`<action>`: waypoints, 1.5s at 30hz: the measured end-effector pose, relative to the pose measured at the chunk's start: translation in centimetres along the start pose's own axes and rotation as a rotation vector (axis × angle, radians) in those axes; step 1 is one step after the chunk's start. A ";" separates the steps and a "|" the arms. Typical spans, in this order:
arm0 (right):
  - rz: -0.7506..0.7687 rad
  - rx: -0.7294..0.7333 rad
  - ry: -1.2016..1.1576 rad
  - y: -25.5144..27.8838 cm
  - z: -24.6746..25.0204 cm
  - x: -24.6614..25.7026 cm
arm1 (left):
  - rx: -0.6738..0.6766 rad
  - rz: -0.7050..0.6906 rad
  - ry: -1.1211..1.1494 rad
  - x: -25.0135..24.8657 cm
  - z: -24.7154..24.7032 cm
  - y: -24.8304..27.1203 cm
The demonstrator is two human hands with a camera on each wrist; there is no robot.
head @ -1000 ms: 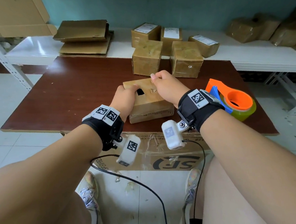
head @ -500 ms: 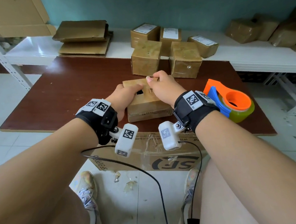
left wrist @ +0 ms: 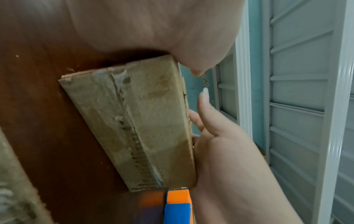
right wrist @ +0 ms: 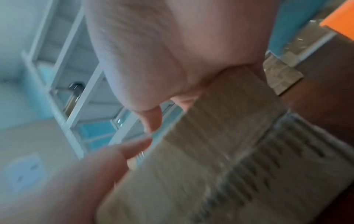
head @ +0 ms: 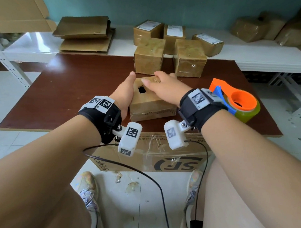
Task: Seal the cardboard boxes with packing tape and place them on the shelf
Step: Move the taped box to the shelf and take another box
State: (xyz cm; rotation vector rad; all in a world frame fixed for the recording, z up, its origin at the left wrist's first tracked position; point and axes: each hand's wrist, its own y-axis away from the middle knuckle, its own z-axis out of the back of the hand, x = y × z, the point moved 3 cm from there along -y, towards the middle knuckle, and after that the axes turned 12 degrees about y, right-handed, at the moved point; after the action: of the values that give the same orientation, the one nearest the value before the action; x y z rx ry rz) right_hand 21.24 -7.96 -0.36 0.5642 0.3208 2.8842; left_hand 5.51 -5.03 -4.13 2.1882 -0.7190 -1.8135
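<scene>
**Two hands on one box, tape not yet applied**

Two hands bracket a flat cardboard box (head: 150, 99) at the near middle of the table (head: 70, 94). The left hand (head: 124, 96) lies along the box's left side, thumb up at the far corner; whether the other fingers curl round the wall cannot be told. The right hand (head: 164, 89) rests over the top right, fingers reaching past the far edge, thumb laid flat on top beside a small dark hole (head: 141, 90). Neither hand visibly pinches; the right-wrist view is too blurred to settle its grip.

Step in hand, as judged: squaring and steadying the box before taping. To do it well, press the flaps level so the seam closes, keep one hand on the box as an anchor, and free the right hand for the dispenser (head: 238, 104) — it sits just to the right. Run tape along the seam with overhang down both end walls.

Orientation: the box lies flat, broad face up. Its long axis appears to run roughly left to right across the table, a long side wall facing the person. The left-wrist view shows an old tape strip (left wrist: 134, 136) running lengthwise along that wall.

Two sealed boxes (head: 169, 59) stand just behind; the shelf (head: 267, 59) is beyond them.
</scene>
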 end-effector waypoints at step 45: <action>0.094 -0.036 -0.391 -0.8 0.0 -1.6 | -0.111 -0.130 -0.143 -0.3 0.7 -1.7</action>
State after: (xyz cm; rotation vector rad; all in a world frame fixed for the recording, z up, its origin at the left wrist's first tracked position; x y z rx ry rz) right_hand 22.85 -7.58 -1.15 1.1380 0.1854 2.7718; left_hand 5.20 -3.35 -4.78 2.0951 -0.5001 -2.0382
